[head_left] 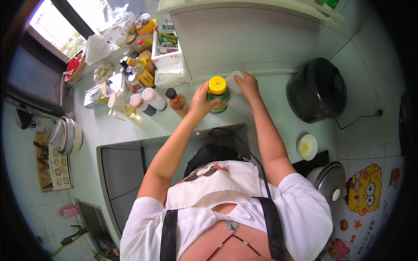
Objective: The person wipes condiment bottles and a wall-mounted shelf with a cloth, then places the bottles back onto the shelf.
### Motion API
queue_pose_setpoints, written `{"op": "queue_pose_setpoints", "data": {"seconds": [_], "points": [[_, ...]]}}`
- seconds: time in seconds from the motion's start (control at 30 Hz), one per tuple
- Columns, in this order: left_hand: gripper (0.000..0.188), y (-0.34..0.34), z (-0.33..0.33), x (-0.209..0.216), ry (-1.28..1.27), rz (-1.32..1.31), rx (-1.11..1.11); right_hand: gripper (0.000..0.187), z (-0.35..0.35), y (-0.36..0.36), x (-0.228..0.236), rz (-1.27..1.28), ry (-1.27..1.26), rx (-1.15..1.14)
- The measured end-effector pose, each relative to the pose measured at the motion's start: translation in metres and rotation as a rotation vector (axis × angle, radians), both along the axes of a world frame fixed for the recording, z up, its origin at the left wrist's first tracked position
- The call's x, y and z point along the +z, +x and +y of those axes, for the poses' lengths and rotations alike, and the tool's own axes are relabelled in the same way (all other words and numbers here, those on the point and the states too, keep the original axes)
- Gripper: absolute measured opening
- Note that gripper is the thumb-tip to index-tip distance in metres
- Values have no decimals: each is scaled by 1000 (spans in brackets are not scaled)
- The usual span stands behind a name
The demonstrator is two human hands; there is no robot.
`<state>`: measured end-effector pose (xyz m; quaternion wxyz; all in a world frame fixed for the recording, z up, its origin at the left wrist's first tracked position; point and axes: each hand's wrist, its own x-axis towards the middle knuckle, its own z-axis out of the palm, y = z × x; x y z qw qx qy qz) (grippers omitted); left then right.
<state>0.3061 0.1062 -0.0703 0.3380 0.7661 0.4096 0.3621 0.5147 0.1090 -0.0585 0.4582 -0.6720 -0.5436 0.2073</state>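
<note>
My left hand (200, 102) is wrapped round the side of a green jar with a yellow lid (220, 96), which stands upright on the pale counter (270, 121). To its left is a small brown sauce bottle with a black cap (176, 102). Just right of the jar, my right hand (248, 86) is closed on a whitish, see-through thing (235, 80) near the back wall. Its kind is hard to make out, and my fingers partly hide it.
Seasoning jars (152, 99), oil bottles (143, 75) and a white box (170, 71) crowd the back left. A black lidded cooker (317, 90) with a cord stands at right, and a small white bowl (307, 147) with pale yellow contents sits nearer. A shelf (244, 5) overhangs the back.
</note>
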Motion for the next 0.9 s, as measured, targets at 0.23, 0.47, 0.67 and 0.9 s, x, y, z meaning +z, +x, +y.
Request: {"op": "queue_pose_setpoints", "data": {"seconds": [0.23,0.47,0.67,0.9], "points": [[61,-11,8,14,-284,-237,-181,39,-42,11,-11,255,49,186],[43,7,14,16,-316,-222,-48,68,-50,-62,-14,-337,168,113],[37,8,3,28,-279,-158,2,73,-58,-58,-58,-405,47,44],[38,12,10,24,-277,-143,26,67,-61,-40,-84,-219,-44,107]]}}
